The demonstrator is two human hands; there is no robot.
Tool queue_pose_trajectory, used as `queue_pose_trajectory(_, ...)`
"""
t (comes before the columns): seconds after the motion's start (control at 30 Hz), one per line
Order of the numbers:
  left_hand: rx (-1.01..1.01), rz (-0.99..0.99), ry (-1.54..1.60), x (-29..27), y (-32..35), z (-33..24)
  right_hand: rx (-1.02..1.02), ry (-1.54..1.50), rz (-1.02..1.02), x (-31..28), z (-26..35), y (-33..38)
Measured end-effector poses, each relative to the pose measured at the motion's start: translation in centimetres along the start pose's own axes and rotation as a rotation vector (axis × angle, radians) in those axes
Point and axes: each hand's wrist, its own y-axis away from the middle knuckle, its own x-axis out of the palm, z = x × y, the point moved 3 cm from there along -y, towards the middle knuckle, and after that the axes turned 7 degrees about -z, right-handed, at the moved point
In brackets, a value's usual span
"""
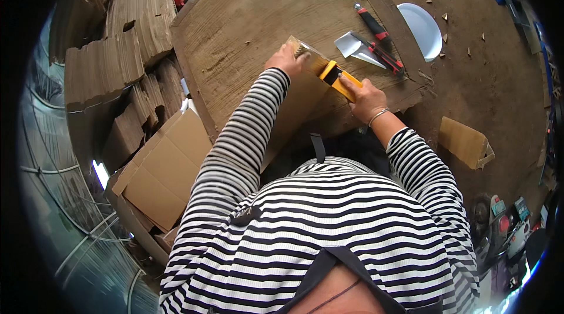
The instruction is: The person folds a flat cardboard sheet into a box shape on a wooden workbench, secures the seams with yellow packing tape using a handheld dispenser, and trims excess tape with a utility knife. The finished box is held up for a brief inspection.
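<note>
Both my hands are over a brown wooden tabletop (252,2). My left hand (286,61) is closed on the far end of a piece of cardboard (295,102), its corrugated edge showing beside my fingers. In my right hand (370,101) is a yellow-and-black hand tool (336,76), gripped by its yellow body with the thumb along the top. Its black front end meets the cardboard's edge; whether it cuts in, I cannot tell. Right of my hands lie a red-and-black utility knife (374,24), another red-and-black handled tool (386,59) and a folded white sheet (350,45).
Stacks of flat cardboard (138,8) rise at the left, above a larger cardboard sheet (167,167). A white round disc (422,30) stands past the table's right edge. On the brown floor lie scattered scraps (445,17) and a folded cardboard piece (462,140). Shoes (499,226) sit lower right.
</note>
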Motion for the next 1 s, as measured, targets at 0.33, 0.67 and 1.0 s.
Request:
queue_pose_trajectory(0.33, 0.003, -0.037, -0.096, -0.6, -0.6, -0.2, 0.045, 0.054, 0.109, 0.1, -0.6, -0.2)
queue_pose_trajectory(0.67, 0.032, -0.109, -0.081, -0.1, -0.6, 0.0, 0.147, 0.273, 0.646, -1.1, 3.6, -7.6)
queue_pose_trajectory(1.0, 0.028, -0.098, -0.011, 0.2, 0.1, 0.3, 0.656, -0.240, 0.139, -1.4, -2.5, -3.5)
